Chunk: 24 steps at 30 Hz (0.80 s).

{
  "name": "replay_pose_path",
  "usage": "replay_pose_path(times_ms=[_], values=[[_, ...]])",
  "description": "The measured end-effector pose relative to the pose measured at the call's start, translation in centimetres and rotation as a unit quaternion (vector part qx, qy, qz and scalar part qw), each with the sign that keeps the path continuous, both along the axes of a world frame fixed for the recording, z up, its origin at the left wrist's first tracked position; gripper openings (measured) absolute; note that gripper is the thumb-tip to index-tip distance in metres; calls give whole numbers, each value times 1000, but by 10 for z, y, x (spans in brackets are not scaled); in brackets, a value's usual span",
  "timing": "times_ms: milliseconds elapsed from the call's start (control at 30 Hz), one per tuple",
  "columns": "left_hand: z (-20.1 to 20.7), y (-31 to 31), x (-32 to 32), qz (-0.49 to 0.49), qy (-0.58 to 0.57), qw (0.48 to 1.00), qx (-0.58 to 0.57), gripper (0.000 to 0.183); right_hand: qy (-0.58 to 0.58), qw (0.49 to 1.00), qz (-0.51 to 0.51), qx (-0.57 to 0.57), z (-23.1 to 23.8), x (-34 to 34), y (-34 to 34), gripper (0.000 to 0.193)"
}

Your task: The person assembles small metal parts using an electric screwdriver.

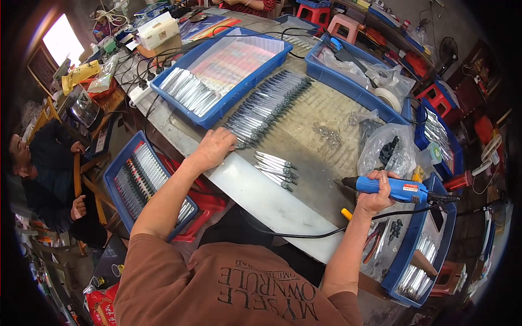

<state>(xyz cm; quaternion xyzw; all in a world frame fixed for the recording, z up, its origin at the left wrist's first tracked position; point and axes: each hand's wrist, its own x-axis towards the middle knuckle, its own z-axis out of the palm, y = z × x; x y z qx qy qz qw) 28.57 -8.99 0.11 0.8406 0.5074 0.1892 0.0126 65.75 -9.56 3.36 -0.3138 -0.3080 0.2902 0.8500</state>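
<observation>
My right hand (pixel 377 194) is wrapped round a blue electric screwdriver (pixel 399 190); its black nose points left over the table and a cord leaves its back end. My left hand (pixel 213 148) is at the near end of a long row of slim silver rods with dark fittings (pixel 266 108). Its fingers are bent together against the row, and what they pinch is hidden. Between my hands, a small group of similar rods (pixel 276 169) lies by the edge of a white board (pixel 261 190).
A blue tray (pixel 217 117) of rods stands beyond my left hand. Another blue tray (pixel 117 179) sits lower left. Blue bins (pixel 348 81) with plastic bags (pixel 386 149) line the right. Tiny metal parts (pixel 328 136) lie mid-table. A black cord (pixel 304 236) crosses the board. Another person (pixel 46 163) sits left.
</observation>
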Motion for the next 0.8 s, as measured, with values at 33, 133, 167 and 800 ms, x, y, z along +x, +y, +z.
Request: replay_pose_path(times_ms=[33,133,167,800], values=[[3,-1,1,1,-8,1000,10,14,14,1000,2,0,2,-2,0,30],[15,-7,13,15,-26,999,15,15,15,1000,1,-3,3,0,-1,35],[18,-8,22,0,-36,998,60,20,19,1000,1,-5,4,0,-2,34],[-7,49,156,-90,-20,995,-37,13,-1,1000,-14,5,7,2,0,24]])
